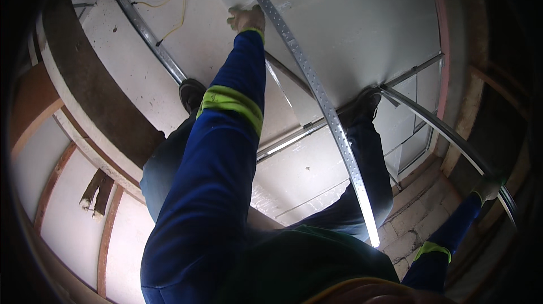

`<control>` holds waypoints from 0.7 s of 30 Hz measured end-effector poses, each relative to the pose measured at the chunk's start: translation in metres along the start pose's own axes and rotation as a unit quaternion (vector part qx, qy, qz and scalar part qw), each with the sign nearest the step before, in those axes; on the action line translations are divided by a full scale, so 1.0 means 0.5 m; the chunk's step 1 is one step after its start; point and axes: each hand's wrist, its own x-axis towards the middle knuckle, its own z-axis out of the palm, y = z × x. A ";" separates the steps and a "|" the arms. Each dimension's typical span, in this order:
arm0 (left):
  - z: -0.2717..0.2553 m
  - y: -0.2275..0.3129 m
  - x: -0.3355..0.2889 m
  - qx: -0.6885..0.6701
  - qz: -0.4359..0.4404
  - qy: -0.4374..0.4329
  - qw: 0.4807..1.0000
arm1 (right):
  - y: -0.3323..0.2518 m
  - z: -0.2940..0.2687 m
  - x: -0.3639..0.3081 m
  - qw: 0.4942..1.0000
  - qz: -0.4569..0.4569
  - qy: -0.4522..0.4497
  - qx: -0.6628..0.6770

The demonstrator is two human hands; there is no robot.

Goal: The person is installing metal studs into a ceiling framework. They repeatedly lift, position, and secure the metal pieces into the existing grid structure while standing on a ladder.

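Observation:
My left hand (pixel 247 19) reaches far forward, gloved, over a white board (pixel 350 26). Its fingers look apart and rest on or just above the board, beside a long perforated metal stud (pixel 308 69). That stud runs from the top edge down past my right leg. At the far right my right hand (pixel 487 189) is wrapped round another metal channel (pixel 438 123), whose far end lies by my right shoe (pixel 369 100). The fingers of this hand are partly in shadow.
Metal channels cross the boards, one (pixel 144 32) near my left shoe (pixel 192 94). A yellow wire (pixel 184 7) loops at upper left. A thick dark beam (pixel 96 77) and brown timbers (pixel 54 185) stand left. A block wall (pixel 410 219) is at lower right.

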 end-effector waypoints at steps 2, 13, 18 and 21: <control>-0.001 -0.051 0.034 -0.083 0.031 -0.064 0.994 | 0.022 -0.013 -0.012 1.000 -0.020 -0.005 0.013; 0.000 -0.152 0.172 -0.342 -0.057 -0.173 0.922 | -0.030 -0.013 -0.014 0.968 0.087 0.019 0.235; 0.029 -0.177 0.115 -0.392 -0.047 -0.234 0.889 | -0.055 -0.019 -0.002 0.831 0.255 -0.034 0.494; 0.064 -0.180 -0.010 -0.335 -0.101 -0.230 0.908 | -0.026 0.002 -0.022 0.787 0.285 -0.006 0.548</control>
